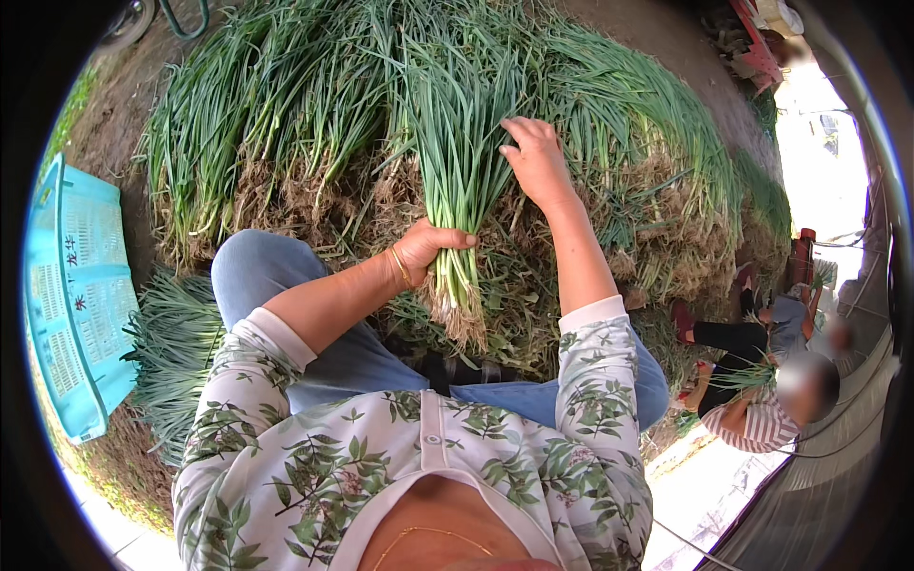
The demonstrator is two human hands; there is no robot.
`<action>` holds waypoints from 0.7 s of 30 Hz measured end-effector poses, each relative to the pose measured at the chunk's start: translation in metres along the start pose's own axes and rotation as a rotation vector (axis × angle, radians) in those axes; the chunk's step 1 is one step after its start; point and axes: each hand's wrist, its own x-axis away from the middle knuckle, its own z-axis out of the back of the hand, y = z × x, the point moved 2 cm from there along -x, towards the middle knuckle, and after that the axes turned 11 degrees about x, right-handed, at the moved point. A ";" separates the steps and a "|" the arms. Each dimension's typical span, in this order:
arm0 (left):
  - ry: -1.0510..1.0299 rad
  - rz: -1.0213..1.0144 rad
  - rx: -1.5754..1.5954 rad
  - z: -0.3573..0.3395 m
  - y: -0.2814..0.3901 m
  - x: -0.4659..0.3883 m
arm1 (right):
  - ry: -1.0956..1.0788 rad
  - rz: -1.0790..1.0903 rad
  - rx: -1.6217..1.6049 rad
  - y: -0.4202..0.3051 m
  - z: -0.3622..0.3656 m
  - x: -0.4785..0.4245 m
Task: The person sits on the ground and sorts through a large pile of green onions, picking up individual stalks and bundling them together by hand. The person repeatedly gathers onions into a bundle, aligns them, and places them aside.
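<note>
My left hand (428, 248) is closed around the pale lower stems of a bunch of green onions or similar leafy alliums (460, 178). The bunch's roots hang below the fist, towards me, and its long green leaves spread away from me. My right hand (537, 153) is at the right edge of those leaves, fingers apart and bent, with nothing visibly held; whether the fingertips touch a leaf I cannot tell. Behind both hands lies a large heap of the same plants (307, 107), with brown, soil-covered roots facing me.
A turquoise plastic crate (93, 285) bearing writing stands at the far left. More bunches (178, 350) lie beside my left knee. Loose leaf trimmings (521, 300) cover the ground between my legs. At the right sit other people, one in a striped top (764, 428) with green stems.
</note>
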 end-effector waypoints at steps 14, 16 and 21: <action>-0.009 -0.019 -0.069 -0.006 0.001 0.002 | 0.265 -0.420 -0.171 0.084 0.013 -0.034; -0.023 -0.026 -0.095 -0.005 0.003 0.001 | 0.212 -0.029 -0.136 0.073 0.016 -0.041; -0.074 -0.029 -0.133 0.001 0.001 -0.003 | -0.372 -0.040 0.024 0.064 0.002 -0.043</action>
